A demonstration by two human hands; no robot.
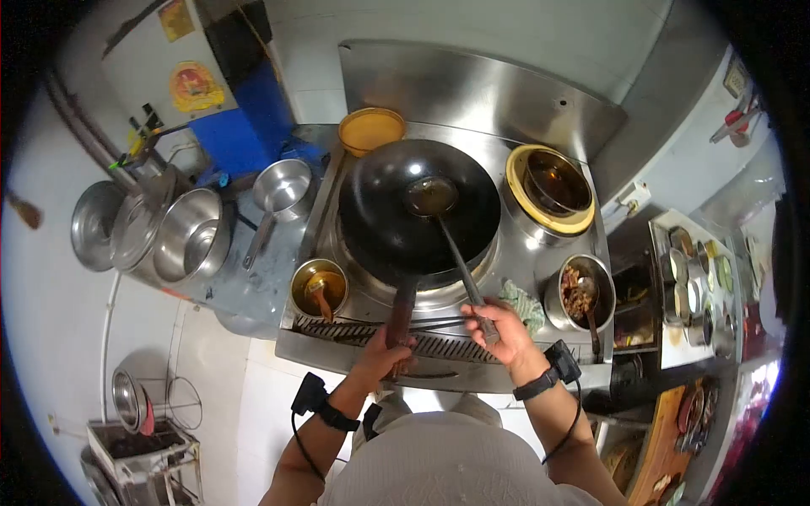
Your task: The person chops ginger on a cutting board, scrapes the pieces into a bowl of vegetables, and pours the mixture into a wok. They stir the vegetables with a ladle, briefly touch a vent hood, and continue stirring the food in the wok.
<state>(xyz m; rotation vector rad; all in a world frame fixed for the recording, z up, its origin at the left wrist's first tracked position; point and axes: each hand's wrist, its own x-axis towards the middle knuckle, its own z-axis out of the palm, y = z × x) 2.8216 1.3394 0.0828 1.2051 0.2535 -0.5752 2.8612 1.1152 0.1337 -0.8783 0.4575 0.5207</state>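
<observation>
A black wok (380,219) sits on the round burner of a steel stove. My left hand (388,354) is wrapped round the wok's dark handle (404,308). In my right hand (504,335) is the handle of a long metal ladle (456,257), whose bowl rests inside the wok. Left of the wok handle stands a pot of brownish liquid (319,287) with a brush or spoon in it. A crumpled green-white cloth (523,305) lies just beyond my right hand, beside a pot of cooked pieces (579,291) with a spoon.
Behind the wok is an orange-brown bowl (371,131). A pot of dark liquid (558,183) stands back right. Steel pots (192,236) and a saucepan (283,187) occupy the left counter. Ingredient containers (696,291) line the right side; a steel splash panel (472,93) rises behind.
</observation>
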